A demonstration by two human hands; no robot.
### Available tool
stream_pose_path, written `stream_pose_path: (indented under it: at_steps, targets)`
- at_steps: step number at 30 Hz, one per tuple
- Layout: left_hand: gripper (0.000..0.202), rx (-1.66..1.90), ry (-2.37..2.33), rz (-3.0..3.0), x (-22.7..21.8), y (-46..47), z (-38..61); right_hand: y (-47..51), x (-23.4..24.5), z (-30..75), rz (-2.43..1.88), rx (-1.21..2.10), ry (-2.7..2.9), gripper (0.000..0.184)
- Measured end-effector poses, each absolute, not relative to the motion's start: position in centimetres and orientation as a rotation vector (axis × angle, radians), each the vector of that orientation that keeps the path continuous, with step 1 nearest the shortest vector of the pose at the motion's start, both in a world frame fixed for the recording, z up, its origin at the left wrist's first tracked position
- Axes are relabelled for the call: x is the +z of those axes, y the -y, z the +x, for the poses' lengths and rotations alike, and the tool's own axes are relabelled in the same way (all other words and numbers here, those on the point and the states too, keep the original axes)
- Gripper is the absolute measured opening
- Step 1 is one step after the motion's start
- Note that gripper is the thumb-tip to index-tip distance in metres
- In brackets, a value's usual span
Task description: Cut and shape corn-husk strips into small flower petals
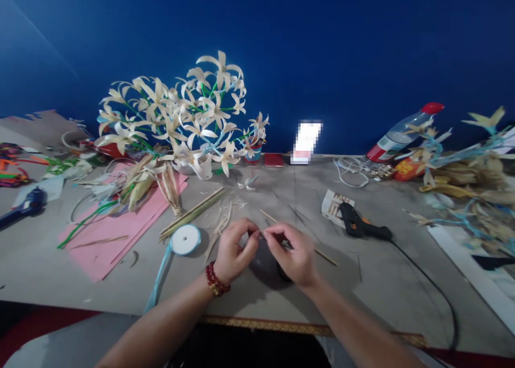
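At far left lies a smooth blue glue gun [30, 203]; then flat pink paper [96, 255] under a fuzzy green stem [90, 222], and behind it flowers [197, 110] with pale, curling petals. A round white spool [185, 240] trails flat blue ribbon [161, 277] to the front edge. Thin, fibrous strips [219, 228] lie just beside the left hand [237, 250]. Its fingers and those of the right hand [295, 252] pinch inward, tips nearly meeting; whether they grip anything is too small to tell. A slim wooden stick [326, 257] emerges beyond the right hand, near a black plastic glue gun [364, 226].

The near edge of the grey surface [386, 287] passes under both forearms; a gap remains between the right forearm and the gun's curving cord [432, 282].
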State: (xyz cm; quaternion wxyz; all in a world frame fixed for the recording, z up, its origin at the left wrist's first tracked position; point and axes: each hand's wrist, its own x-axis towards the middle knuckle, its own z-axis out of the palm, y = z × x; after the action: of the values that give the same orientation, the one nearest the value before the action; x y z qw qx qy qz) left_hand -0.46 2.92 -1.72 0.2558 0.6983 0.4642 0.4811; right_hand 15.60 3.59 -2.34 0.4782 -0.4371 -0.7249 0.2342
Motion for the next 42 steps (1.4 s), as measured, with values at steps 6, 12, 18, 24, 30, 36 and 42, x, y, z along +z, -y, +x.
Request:
stream_pose_path:
  at_steps: [6, 12, 18, 24, 30, 36, 42]
  targets:
    - [0.011, 1.302, -1.295, 2.026, -2.2, -3.0, -0.8, -4.0, -2.5, 15.8, -1.123, 0.690, 1.822, 0.010]
    - [0.011, 1.267, -1.293, 2.087, -2.2, -2.9, -0.8, -4.1, -2.1, 15.8, -1.105, 0.634, 1.891, 0.006]
    - [0.013, 1.278, -1.272, 2.055, -2.1, -3.0, -0.7, -4.5, -1.9, 16.2, -1.132, 0.544, 1.919, 0.007]
    - [0.014, 1.269, -1.295, 1.983, -2.3, -3.0, -0.9, -5.2, -1.4, 17.6, -1.173, 0.472, 1.828, 0.008]
    - [0.012, 1.243, -1.285, 2.018, -2.4, -2.9, -0.8, -4.4, -1.2, 16.1, -1.096, 0.596, 2.010, 0.007]
    - [0.014, 1.232, -1.283, 2.010, -2.3, -2.9, -0.8, -5.2, -1.7, 17.0, -1.148, 0.520, 1.941, 0.009]
    - [0.014, 1.238, -1.305, 2.004, -2.2, -3.0, -0.8, -4.9, -1.2, 17.0, -1.104, 0.666, 1.970, 0.010]
